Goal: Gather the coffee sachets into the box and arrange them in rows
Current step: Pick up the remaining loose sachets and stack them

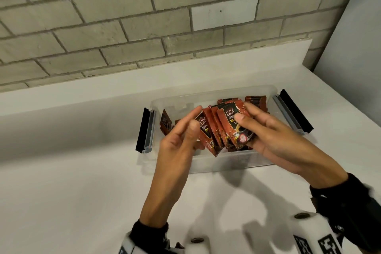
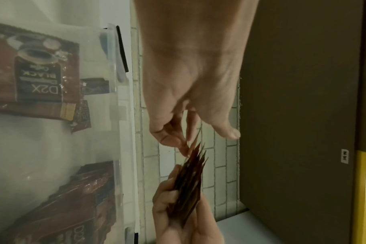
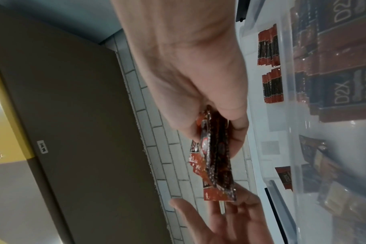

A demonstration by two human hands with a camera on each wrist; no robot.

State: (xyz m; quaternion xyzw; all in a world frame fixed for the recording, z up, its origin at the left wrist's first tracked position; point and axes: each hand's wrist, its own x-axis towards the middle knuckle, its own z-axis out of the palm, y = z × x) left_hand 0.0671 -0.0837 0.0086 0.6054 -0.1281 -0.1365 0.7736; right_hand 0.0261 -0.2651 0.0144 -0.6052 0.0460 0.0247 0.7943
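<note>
Fanned bundle of coffee sachets (image 1: pixel 224 130) grasped by right hand (image 1: pixel 274 140) above clear box (image 1: pixel 226 163); left hand (image 1: pixel 179 140) released, fingers extended at bundle's 9 o'clock; more sachets (image 1: pixel 255 100) stood at box's 1 o'clock

- "D2X" in big letters on the red coffee sachets (image 1: pixel 226 128) held over the clear box (image 1: pixel 226 163).
- "D2X" and "BLACK" on a sachet inside the box (image 2: pixel 38 79), seen upside down.
- Small white label (image 2: pixel 344 156) on the brown panel, too blurry to read.
</note>
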